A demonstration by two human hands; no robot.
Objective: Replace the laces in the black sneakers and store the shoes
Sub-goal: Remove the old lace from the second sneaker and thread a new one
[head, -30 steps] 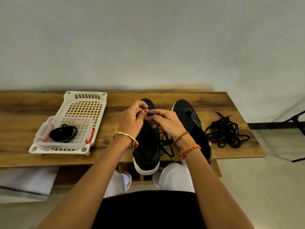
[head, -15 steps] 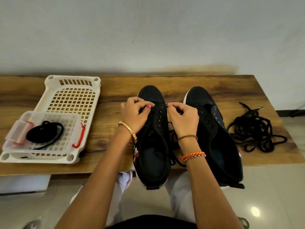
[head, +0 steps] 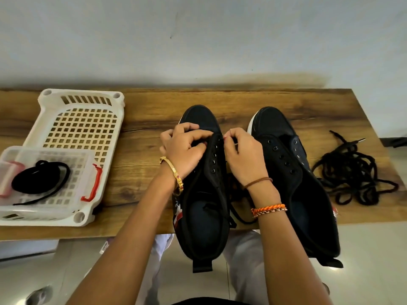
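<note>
A black lace is being worked at the top eyelets of the left-hand black sneaker (head: pixel 204 194) on the wooden bench (head: pixel 143 155)

The left hand (head: pixel 185 148) is curled over the near-toe eyelet flap of that sneaker, fingers bent round its edge, while the right hand (head: pixel 243 155) is closed with thumb and forefinger pinched on a thin black lace (head: pixel 236 213) at the facing eyelet row; the lace's loose length is seen trailing between the two shoes toward the bench's front edge. Both sneakers are set toe toward the back edge, heels overhanging the front edge. The second sneaker (head: pixel 293 179) is left unlaced just to the right. A tangled pile of black laces (head: pixel 350 172) is lain near the right edge. At the left end a white slotted basket (head: pixel 81 119) is placed, with a clear lidded box (head: pixel 46 172) holding a coiled black lace (head: pixel 37 179) resting on its front part
</note>
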